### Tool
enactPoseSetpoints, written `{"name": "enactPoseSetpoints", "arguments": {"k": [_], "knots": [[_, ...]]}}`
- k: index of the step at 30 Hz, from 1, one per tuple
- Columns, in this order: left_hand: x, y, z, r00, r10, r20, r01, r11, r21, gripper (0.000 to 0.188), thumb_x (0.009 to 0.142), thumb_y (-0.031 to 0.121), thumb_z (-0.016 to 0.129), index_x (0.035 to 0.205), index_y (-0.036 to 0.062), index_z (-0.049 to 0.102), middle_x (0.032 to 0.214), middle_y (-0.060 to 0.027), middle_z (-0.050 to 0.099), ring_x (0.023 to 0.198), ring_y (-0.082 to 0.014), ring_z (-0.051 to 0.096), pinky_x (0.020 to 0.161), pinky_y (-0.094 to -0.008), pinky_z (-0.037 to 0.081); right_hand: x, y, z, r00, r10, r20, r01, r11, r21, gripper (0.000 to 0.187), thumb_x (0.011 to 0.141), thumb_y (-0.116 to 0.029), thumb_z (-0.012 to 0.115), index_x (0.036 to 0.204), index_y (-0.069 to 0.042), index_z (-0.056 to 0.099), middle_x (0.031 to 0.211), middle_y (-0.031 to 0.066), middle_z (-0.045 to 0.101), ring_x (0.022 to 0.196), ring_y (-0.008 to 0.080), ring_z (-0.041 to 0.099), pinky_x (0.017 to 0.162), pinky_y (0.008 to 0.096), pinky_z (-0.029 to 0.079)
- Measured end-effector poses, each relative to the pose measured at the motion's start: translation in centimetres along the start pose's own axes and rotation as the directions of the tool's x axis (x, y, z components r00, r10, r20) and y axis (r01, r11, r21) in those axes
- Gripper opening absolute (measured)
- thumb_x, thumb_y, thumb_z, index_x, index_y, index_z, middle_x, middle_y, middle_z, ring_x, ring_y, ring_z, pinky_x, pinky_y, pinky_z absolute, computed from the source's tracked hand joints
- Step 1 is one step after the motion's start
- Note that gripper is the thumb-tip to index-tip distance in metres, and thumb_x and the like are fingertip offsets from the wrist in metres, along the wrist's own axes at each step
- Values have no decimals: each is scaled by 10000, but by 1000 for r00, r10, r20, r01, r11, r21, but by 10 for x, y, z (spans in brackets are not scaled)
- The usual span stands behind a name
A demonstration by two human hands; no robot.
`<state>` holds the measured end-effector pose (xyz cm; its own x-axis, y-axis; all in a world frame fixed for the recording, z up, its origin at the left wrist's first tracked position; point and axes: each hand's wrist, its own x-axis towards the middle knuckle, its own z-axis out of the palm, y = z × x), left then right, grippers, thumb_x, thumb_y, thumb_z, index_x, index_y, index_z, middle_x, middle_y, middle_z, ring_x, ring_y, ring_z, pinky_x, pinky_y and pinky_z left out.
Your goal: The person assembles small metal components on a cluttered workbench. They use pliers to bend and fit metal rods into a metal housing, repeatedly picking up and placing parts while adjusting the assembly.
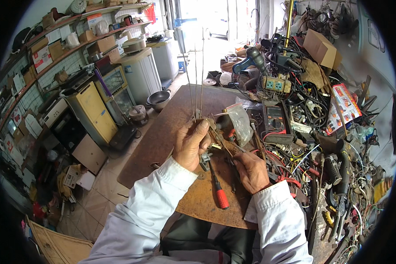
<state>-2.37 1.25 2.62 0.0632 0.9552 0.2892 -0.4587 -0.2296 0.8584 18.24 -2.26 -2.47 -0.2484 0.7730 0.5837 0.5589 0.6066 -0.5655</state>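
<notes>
My left hand (190, 143) is closed around the lower ends of several long thin metal rods (197, 79), which stand up and away from me over the rusty brown bench top (171, 127). My right hand (252, 170) is just to the right of it. Its fingers pinch a slim brownish metal piece (222, 143) that slants up toward the left hand. A small grey metal part (205, 157) sits between the two hands. On the bench below them lies a red-handled screwdriver (220, 193). Both sleeves are white.
Right of the hands lie a multimeter (275, 119), a clear plastic bag (240, 122), tangled wires (312, 110) and hand tools. A power strip (273, 83) and a heat gun (251, 59) sit further back. Left, on the floor: a yellow cabinet (92, 112), a metal bowl (158, 99), shelves.
</notes>
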Motion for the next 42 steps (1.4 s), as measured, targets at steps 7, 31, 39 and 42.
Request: {"name": "enactPoseSetpoints", "arguments": {"k": [7, 31, 39, 42], "knots": [[2, -4, 0, 1000, 20, -18, -19, 998, 68, 271, 971, 331, 660, 976, 62, 685, 607, 54, 486, 500, -53, 432, 434, -203, 265, -2, -3, -3, 999, 48, -23, -48, 999, -13, 132, 847, -21, 639, 972, 22, 644, 885, 212, 651, 845, 429, 637, 721, 453, 513], [-10, -20, 8, 981, -40, 191, 14, 990, 139, 285, 999, 303, 619, 957, 31, 692, 780, -31, 633, 512, -25, 419, 452, -188, 324, -1, -19, -5, 974, 224, 42, -224, 907, 357, 245, 957, -136, 645, 1084, 70, 682, 981, 235, 716, 872, 299, 718, 760, 358, 539], [-8, -20, 6, 981, -53, 187, 28, 991, 130, 286, 995, 301, 628, 929, 29, 689, 767, -32, 639, 507, -27, 426, 447, -188, 323, 0, -16, -4, 971, 231, 57, -236, 903, 358, 229, 951, -128, 652, 1080, 56, 694, 980, 227, 721, 875, 292, 720, 768, 343, 539], [-8, -19, 7, 983, -73, 168, 54, 992, 116, 299, 999, 291, 621, 922, 7, 672, 759, -27, 614, 518, -34, 417, 456, -192, 316, 1, -18, -5, 973, 223, 65, -231, 903, 363, 231, 951, -128, 652, 1084, 55, 695, 987, 228, 720, 874, 288, 721, 769, 341, 538]]}}
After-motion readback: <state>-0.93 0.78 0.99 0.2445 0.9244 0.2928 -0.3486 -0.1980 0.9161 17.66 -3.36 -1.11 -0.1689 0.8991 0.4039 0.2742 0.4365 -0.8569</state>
